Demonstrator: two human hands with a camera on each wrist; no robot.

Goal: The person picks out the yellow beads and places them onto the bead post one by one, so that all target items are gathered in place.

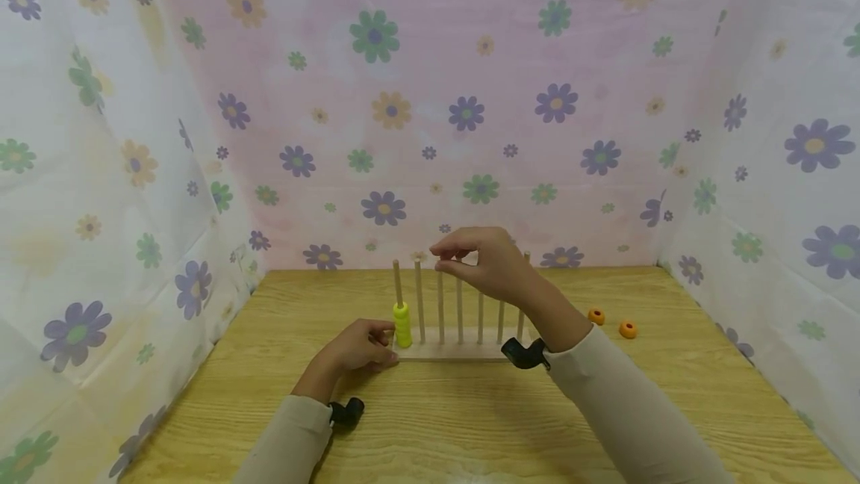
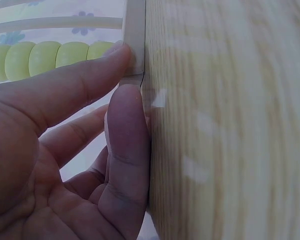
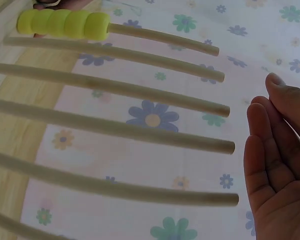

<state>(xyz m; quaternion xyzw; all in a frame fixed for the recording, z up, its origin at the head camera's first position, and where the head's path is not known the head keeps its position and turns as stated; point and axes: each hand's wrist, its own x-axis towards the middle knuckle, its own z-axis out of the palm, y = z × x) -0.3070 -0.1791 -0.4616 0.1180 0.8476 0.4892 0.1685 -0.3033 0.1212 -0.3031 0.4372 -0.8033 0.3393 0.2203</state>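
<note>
A wooden peg rack [image 1: 450,352] with a row of upright pegs stands on the table. Several yellow beads [image 1: 402,326] are stacked on its leftmost peg, and that peg's upper part is bare. My left hand [image 1: 356,347] grips the left end of the rack's base, the thumb [image 2: 107,65] lying against its front beside the beads. My right hand [image 1: 489,264] is raised at the height of the peg tops, over the middle pegs in the head view. Its fingers [image 3: 257,165] are loosely bent, with nothing showing between them and the thumb. The other pegs in view carry no beads.
Two orange beads [image 1: 628,329] lie on the wooden table [image 1: 437,424], right of the rack. Flowered cloth [image 1: 463,148] walls the table at the back and on both sides. Each wrist wears a small black camera [image 1: 347,412].
</note>
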